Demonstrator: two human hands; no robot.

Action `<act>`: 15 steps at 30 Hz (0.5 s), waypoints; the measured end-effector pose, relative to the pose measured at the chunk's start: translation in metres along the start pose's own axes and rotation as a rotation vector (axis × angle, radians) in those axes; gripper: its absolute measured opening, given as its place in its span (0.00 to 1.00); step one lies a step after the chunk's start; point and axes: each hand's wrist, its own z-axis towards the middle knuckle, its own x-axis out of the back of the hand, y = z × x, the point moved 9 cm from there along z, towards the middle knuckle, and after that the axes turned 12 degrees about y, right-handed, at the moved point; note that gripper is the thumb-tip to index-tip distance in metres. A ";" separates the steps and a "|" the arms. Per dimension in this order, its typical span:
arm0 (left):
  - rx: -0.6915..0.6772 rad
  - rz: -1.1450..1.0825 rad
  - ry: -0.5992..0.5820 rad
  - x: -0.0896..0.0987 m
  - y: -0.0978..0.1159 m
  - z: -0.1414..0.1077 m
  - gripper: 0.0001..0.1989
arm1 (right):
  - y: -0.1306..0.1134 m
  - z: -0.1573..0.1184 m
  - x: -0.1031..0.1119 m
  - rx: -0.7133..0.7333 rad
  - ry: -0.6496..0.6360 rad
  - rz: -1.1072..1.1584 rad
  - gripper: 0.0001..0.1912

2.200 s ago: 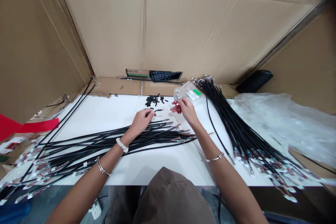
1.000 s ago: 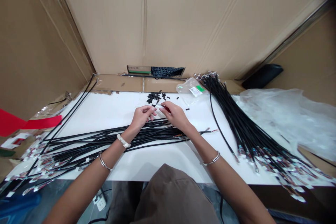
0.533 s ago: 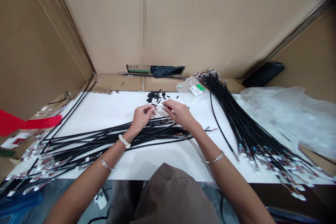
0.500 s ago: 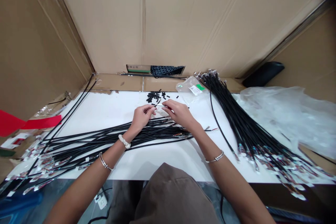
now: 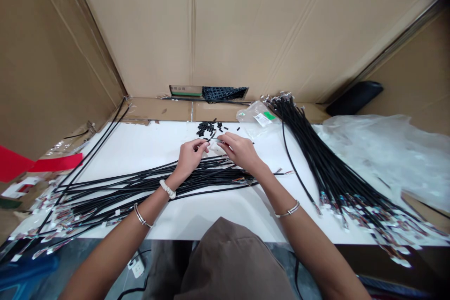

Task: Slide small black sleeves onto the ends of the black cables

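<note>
Near the middle of the white table, my left hand (image 5: 190,154) pinches the end of a black cable, whose tip points up and right between the hands. My right hand (image 5: 239,151) is closed just to the right, its fingertips round something thin and too small to make out. Small black tube pieces (image 5: 206,129) lie in a loose pile just beyond my fingers. Beneath and left of my wrists, a bundle of black cables (image 5: 133,190) stretches across the table, with bare wire ends at its right.
A larger black cable bundle (image 5: 316,159) lies at the right, beside clear plastic sheeting (image 5: 383,150). A small plastic bag (image 5: 262,118) with a label sits at the back. Cardboard walls (image 5: 228,23) enclose the table. Red material (image 5: 56,162) is at the left.
</note>
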 end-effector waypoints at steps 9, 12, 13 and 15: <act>-0.010 -0.019 0.026 0.002 -0.001 0.000 0.12 | -0.004 0.000 0.001 0.000 0.005 0.015 0.16; -0.017 -0.018 0.030 0.002 0.000 0.001 0.12 | -0.003 0.000 0.000 -0.015 0.008 0.044 0.16; -0.020 -0.019 0.032 0.003 0.000 0.001 0.12 | -0.003 0.000 0.000 -0.021 0.010 0.052 0.16; -0.024 -0.020 0.034 0.003 -0.001 0.001 0.12 | -0.006 0.000 0.000 -0.027 0.013 0.065 0.15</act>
